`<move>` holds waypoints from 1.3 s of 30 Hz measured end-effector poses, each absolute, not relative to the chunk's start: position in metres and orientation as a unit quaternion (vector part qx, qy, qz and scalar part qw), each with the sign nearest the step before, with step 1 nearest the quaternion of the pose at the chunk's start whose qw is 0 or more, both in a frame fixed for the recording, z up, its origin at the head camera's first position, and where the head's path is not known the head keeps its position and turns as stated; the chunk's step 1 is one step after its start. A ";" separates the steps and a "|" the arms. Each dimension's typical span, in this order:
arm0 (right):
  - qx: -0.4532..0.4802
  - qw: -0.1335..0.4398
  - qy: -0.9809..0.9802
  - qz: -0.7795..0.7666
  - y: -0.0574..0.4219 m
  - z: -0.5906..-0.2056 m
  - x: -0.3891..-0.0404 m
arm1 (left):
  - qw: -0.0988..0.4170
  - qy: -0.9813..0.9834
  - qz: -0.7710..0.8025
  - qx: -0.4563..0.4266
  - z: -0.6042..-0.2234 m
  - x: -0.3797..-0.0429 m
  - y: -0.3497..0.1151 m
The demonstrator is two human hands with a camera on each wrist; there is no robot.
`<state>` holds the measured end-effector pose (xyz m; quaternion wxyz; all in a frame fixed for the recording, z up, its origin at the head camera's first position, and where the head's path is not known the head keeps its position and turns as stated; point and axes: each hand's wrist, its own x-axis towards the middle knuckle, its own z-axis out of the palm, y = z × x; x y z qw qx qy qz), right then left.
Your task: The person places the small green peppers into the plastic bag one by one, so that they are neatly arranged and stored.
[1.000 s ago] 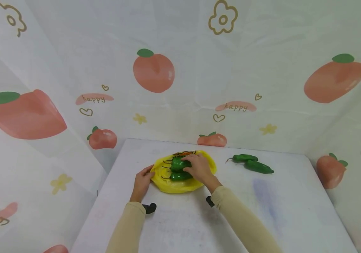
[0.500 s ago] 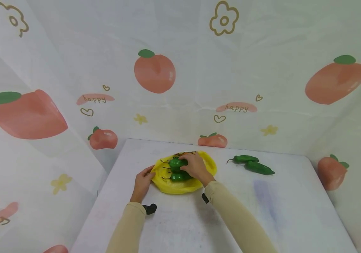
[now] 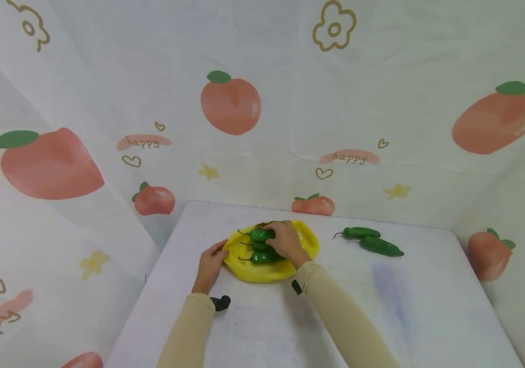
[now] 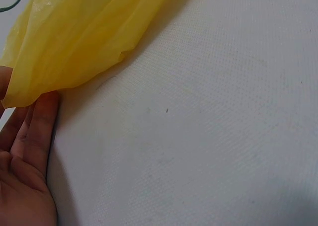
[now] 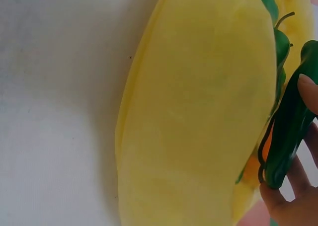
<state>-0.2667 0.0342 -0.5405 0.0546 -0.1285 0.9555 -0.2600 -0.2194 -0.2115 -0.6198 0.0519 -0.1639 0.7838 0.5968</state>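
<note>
From the head cam I see the yellow plastic bag (image 3: 269,268) lying flat on the white table (image 3: 405,306), near the far-left part of it. On top of the bag there are green peppers (image 3: 262,255) stacked close together, stems pointing to the left.

My right hand (image 3: 285,240) is over the bag and holds the top pepper (image 3: 261,234). In the right wrist cam the fingers (image 5: 298,206) are curled around this pepper (image 5: 288,131), thumb tip pressing on its upper side, so it is a real grip, not only a touch. In that view the bag (image 5: 198,112) fills most of the frame, and more green pieces show at its far edge.

My left hand (image 3: 210,266) is at the left edge of the bag. In the left wrist cam the fingers (image 4: 35,131) lie quite straight on the table, w/ the bag edge (image 4: 74,47) resting over the fingertips. From the head cam the thumb seems to be on top of the bag rim, but I cannot tell for sure if it pinches the plastic or only touches it.

Two more peppers (image 3: 372,240) lie on the table to the right, well apart from the bag, touching each other.

Behind the table hangs a white cloth w/ peach pictures (image 3: 230,105).
</note>
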 end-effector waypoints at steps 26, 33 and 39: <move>-0.155 0.071 0.952 -0.253 0.044 -0.544 -0.269 | 0.045 0.791 0.588 -0.160 -0.616 -0.218 -0.204; -0.195 0.030 0.960 -0.197 0.050 -0.539 -0.266 | 0.047 0.792 0.587 -0.163 -0.617 -0.217 -0.206; -0.225 -0.017 0.965 -0.131 0.057 -0.532 -0.262 | 0.049 0.791 0.587 -0.164 -0.619 -0.217 -0.210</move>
